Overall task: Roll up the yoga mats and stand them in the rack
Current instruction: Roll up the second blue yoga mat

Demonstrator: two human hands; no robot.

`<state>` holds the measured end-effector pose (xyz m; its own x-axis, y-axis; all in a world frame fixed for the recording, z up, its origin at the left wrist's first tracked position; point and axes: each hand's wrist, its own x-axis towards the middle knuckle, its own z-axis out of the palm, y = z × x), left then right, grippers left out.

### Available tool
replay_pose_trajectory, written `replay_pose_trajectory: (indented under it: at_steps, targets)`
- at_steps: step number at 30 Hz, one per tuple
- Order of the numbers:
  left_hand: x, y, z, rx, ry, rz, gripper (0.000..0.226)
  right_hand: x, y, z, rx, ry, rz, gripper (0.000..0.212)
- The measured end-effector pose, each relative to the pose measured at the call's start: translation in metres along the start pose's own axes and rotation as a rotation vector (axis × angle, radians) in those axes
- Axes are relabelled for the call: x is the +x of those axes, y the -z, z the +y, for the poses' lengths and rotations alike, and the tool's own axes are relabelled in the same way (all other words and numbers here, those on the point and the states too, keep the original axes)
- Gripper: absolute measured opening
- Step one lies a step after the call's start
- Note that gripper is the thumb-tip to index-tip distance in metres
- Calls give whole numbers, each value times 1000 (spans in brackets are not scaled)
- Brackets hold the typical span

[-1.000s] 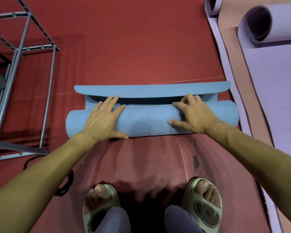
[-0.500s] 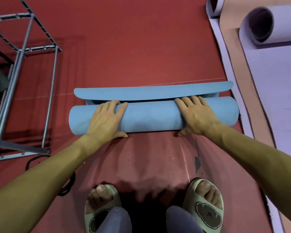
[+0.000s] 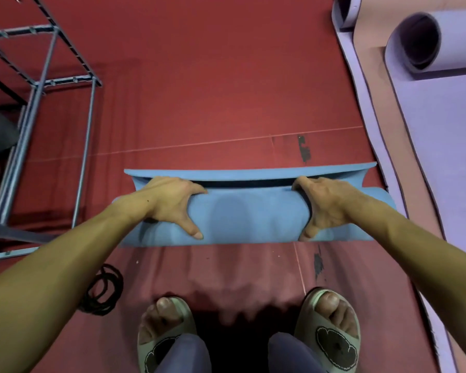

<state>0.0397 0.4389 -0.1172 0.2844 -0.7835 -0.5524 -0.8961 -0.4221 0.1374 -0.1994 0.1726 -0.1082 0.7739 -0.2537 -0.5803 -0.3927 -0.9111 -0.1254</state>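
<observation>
- Red flooring (image 3: pixel 213 76) is filling most of the view, with a thin pale seam line running across it.
- One blue yoga mat (image 3: pixel 248 219) is lying crosswise on the red floor just ahead of your feet, almost fully rolled, with a short flat tail still lying on the floor at its far side.
- Your left hand (image 3: pixel 170 203) is gripping the roll near its left end, fingers curling over the far side and thumb pressing the near face.
- Your right hand (image 3: pixel 326 205) is gripping the roll near its right end in the same way, fingers wrapping over the top and thumb pointing down the near face.
- One grey metal rack (image 3: pixel 35 109) is standing at your left, well apart from the roll.
- Two lilac mats are lying at your right: one (image 3: pixel 441 41) partly rolled with its open end facing you, and one (image 3: pixel 346 10) showing only a rolled end at the top edge.
- One coil of black cable (image 3: pixel 102 292) is lying by your left arm.
- Two pale sandals (image 3: pixel 331 335) are showing on your feet at the bottom.
</observation>
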Motion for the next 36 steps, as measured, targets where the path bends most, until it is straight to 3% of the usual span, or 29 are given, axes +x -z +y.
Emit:
replay_pose_trajectory:
  at_steps: [3,9,16,19,22,27,31,36]
  targets:
    - [-9,-8,3,-63,-27,-110,100,-10,-5,1,36,26,-101,110]
    - [-15,-5,4,-149,-9,-128,98,-6,0,7,57,69,-145,115]
    - [-20,-15,0,-134,-8,5,100,-9,-7,13,-39,72,-45,117]
    - [-23,-16,-5,-165,-6,66,97,-11,-4,15,16,45,20,107]
    - [-25,-14,-14,-190,-20,154,88,-11,0,18,59,17,61,92]
    - [-23,-14,-16,-97,-72,299,59,-9,4,22,78,3,156,102]
    - [-16,-15,-12,-117,-44,399,39,-8,7,21,151,-18,244,72]
    - [-11,-6,1,-66,52,456,31,-5,9,15,184,-50,289,57]
